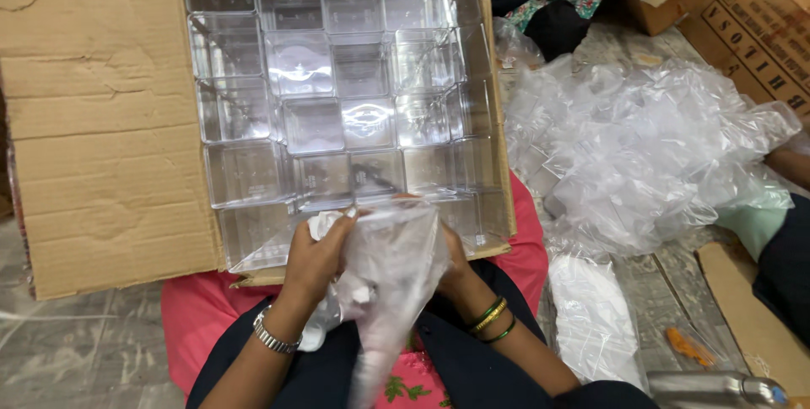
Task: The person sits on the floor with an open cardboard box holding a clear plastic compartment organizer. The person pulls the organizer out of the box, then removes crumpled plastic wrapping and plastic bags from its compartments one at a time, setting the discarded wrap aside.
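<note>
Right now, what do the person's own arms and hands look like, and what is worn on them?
Both forearms are bare; no sleeves reach the wrists. The left hand has a silver metal link watchband at the wrist. The right hand has a few thin bangles at the wrist, green and gold. I see no gloves, and the fingers are too hidden to tell about rings.

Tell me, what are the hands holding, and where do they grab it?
Both hands hold a clear plastic bag: left hand on its left side, right hand behind its right edge.

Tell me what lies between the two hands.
In the head view, a clear plastic bag lies between the left hand and right hand, both gripping it.
</note>
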